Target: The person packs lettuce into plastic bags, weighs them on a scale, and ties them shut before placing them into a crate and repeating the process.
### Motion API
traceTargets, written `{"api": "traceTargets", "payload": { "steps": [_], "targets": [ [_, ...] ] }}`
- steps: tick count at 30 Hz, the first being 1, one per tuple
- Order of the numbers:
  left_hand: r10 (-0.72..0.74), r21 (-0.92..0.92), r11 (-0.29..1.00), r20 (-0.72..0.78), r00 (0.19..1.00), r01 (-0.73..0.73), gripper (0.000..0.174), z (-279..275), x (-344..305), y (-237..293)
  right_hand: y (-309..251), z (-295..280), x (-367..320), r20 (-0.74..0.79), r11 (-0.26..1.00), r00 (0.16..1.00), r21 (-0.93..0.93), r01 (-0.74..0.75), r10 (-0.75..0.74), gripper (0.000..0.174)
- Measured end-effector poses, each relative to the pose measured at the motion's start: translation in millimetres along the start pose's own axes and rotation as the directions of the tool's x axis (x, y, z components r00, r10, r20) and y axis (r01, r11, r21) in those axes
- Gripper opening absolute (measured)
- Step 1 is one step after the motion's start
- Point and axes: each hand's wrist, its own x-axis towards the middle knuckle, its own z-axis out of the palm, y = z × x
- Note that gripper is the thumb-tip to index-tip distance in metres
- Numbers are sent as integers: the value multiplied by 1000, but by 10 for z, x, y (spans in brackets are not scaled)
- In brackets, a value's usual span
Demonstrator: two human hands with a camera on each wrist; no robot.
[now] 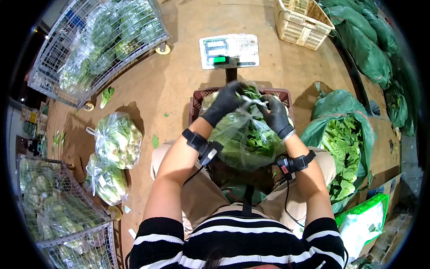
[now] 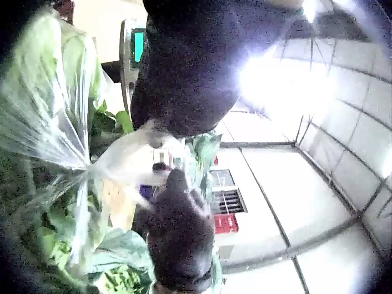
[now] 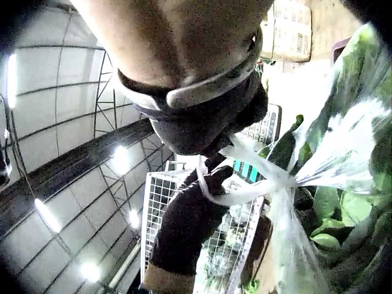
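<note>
A clear plastic bag (image 1: 245, 145) full of leafy greens sits in front of me, its neck gathered tight. Dark gloves cover both hands. My left hand (image 1: 223, 106) pinches one end of the bag's twisted top, on the left side of the neck. From the other side my right hand (image 1: 275, 114) grips another end of it. In the right wrist view a loop of twisted plastic (image 3: 236, 195) runs between the fingers of both hands, close to the gathered neck. The left wrist view has the bag's neck (image 2: 92, 168) beside the two hands.
Under the bag is a maroon crate (image 1: 195, 106), with a scale display (image 1: 229, 51) behind it. Two filled bags (image 1: 117, 141) stand at left near wire carts (image 1: 130, 56). At right lies a green sack (image 1: 333, 105) of greens; a cream basket (image 1: 304, 32) stands farther back.
</note>
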Motion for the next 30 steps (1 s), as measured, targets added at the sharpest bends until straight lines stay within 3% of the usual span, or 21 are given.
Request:
{"api": "traceTargets", "payload": {
  "steps": [1, 3, 5, 6, 7, 9, 10, 11, 12, 14, 15, 16, 17, 18, 20, 21, 22, 24, 25, 27, 30],
  "targets": [
    [-82, -17, 997, -153, 985, 81, 25, -71, 107, -109, 82, 34, -40, -14, 999, 999, 24, -46, 47, 14],
    [46, 302, 951, -359, 932, 69, 22, -139, 192, -341, 176, 125, -177, 244, 962, 952, 156, -225, 183, 19],
    [5, 354, 924, -393, 920, 146, 24, -140, 257, -560, 141, 96, -334, 388, 962, 922, 252, -108, 1, 26],
    [17, 453, 878, -354, 935, 156, 31, -129, 295, -698, 92, -15, -307, 557, 942, 830, 262, -209, 29, 35],
    [48, 561, 814, -319, 946, 148, 34, -100, 299, -663, -44, -150, -259, 775, 777, 603, 257, -575, 190, 44],
    [121, 511, 858, -292, 949, 47, 40, -5, 365, -596, -145, -287, -118, 796, 605, 515, 246, -757, 319, 28],
    [118, 511, 858, -286, 951, 47, 40, 27, 416, -570, 40, -149, -121, 721, 588, 643, 409, -697, 261, 29],
    [134, 461, 886, -357, 925, 50, 40, 51, 454, -548, 198, -30, -173, 552, 769, 833, 522, -368, 24, 29],
    [144, 410, 911, -428, 892, 50, 42, 62, 500, -555, 316, 77, -212, 317, 848, 923, 530, 16, -216, 29],
    [7, 375, 905, -480, 877, 198, 49, 12, 579, -941, 228, -33, -175, 566, 731, 824, 548, -406, 34, 17],
    [-63, 360, 894, -492, 869, 268, 52, -18, 556, -997, 216, -124, -197, 781, 532, 593, 422, -734, 198, 21],
    [-65, 364, 891, -487, 871, 270, 52, -87, 528, -1063, 262, -115, -287, 788, 640, 595, 379, -669, 156, 25],
    [-217, 338, 852, -466, 858, 399, 56, -147, 497, -1126, 468, -10, -479, 726, 749, 687, 429, -505, 47, 27],
    [-363, 306, 797, -446, 818, 521, 61, -146, 490, -1155, 394, -101, -546, 696, 797, 716, 398, -455, 60, 27],
    [-274, 412, 797, -404, 873, 441, 66, -107, 472, -1122, 418, -174, -627, 670, 937, 741, 231, -262, 42, 25],
    [-189, 520, 777, -347, 919, 356, 73, -111, 442, -1101, 381, -224, -649, 667, 937, 744, 237, -259, 37, 25],
    [-185, 526, 773, -348, 919, 354, 73, -152, 433, -1082, 297, -297, -661, 596, 962, 802, 240, -130, -40, 24],
    [-252, 510, 823, -66, 965, 250, 79, -297, 415, -1021, 211, -368, -727, 423, 972, 894, 229, 51, -147, 23],
    [-274, 488, 848, 67, 960, 207, 83, -378, 385, -932, 134, -424, -698, 424, 969, 890, 238, 69, -167, 23],
    [-90, 630, 775, 39, 995, 45, 80, -387, 287, -720, -47, -515, -589, 451, 979, 891, 201, -33, -63, 26],
    [80, 749, 660, -1, 997, -52, 57, -235, 165, -281, -49, -404, -506, 411, 980, 909, 198, -15, -69, 22]
  ]
}}
